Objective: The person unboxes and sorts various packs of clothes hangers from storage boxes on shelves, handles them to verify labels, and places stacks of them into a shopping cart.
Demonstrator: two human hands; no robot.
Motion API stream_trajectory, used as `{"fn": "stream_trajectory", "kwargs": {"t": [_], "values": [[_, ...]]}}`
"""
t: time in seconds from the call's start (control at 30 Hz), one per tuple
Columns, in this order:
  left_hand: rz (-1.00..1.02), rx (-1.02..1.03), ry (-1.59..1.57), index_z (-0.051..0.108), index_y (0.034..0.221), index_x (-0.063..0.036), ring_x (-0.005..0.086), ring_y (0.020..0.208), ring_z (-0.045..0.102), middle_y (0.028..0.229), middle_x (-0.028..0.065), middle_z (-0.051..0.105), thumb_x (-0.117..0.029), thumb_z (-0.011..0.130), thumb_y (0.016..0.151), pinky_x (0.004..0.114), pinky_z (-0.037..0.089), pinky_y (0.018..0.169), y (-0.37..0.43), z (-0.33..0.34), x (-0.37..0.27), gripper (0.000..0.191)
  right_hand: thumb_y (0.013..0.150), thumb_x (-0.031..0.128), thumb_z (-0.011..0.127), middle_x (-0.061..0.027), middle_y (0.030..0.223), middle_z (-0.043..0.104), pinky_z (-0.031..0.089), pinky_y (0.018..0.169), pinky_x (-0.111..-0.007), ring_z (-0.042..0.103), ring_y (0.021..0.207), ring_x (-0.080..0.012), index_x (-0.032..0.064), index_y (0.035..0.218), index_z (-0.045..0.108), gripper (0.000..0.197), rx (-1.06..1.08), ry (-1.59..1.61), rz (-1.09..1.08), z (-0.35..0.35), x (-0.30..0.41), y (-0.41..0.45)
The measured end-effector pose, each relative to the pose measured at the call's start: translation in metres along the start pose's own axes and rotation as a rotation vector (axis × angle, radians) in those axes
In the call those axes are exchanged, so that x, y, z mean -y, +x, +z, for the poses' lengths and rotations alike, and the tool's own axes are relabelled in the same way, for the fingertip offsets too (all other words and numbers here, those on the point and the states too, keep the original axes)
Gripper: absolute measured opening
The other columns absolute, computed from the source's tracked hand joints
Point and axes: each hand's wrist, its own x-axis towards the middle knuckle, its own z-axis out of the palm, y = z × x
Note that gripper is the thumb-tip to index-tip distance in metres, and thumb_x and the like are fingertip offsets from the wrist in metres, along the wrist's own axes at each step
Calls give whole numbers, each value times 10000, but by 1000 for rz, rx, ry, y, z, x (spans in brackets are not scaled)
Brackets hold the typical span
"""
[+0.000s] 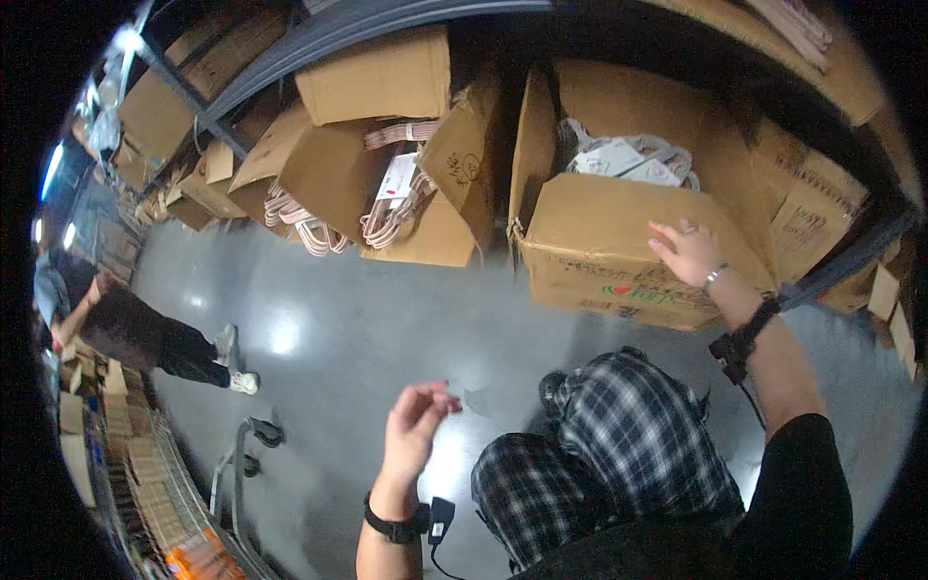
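Observation:
My right hand (689,253) lies with fingers spread on the folded-out front flap (616,214) of a large cardboard box (623,290). Writing and a small red heart are printed on the box's front. Behind the flap, inside the box, I see pale bundled items with white cards (623,159); their exact kind is unclear. My left hand (420,428) hangs over the grey floor, fingers loosely bent and nothing in it. Left of the big box stands another open cardboard box (417,239), holding pink hangers (388,217) and a white card (398,177).
More pink hangers (304,221) show in a box further left. Dark metal shelving (855,250) frames the boxes. Another person (138,333) stands at the left. A wheeled metal cart (235,464) and a wire basket with cartons (156,464) stand lower left.

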Motion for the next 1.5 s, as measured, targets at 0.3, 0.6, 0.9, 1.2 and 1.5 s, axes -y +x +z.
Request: {"fn": "stream_trajectory", "kwargs": {"t": [0.3,0.6,0.9,1.2,1.5], "values": [[357,56,1170,462,1125,-147,318,1017,447,1137,198,415,-29,521,703,317,396,835,218,-8,-29,442,768,433,447,-246,1203,351,221,893,-532,294,1117,-422,258,1123,482,398,-223,-55,-46,1,6,-7],[432,-16,856,394,1140,-74,227,1030,409,1139,122,379,68,470,657,281,386,810,332,-27,22,509,740,377,502,-236,1166,392,226,903,-518,324,1117,-378,246,1093,507,377,-285,15,-52,0,-3,4],[422,-70,858,431,1051,-112,115,815,450,994,23,464,65,434,715,222,381,677,350,-50,17,380,720,330,529,-201,1191,383,231,919,-495,321,1114,-396,240,1084,512,375,-293,-5,-35,0,2,6],[242,-144,792,437,1018,-114,138,884,468,1005,51,476,71,500,686,240,388,733,360,-64,18,385,703,338,529,-185,1212,366,242,907,-513,318,1118,-389,246,1110,483,419,-240,0,-13,3,6,12],[348,-211,731,440,939,-62,216,889,506,944,97,505,31,523,667,308,421,716,368,-50,32,299,743,355,481,-198,1244,323,208,907,-546,268,1149,-394,255,1155,439,426,-163,-51,-30,2,2,10]]}}
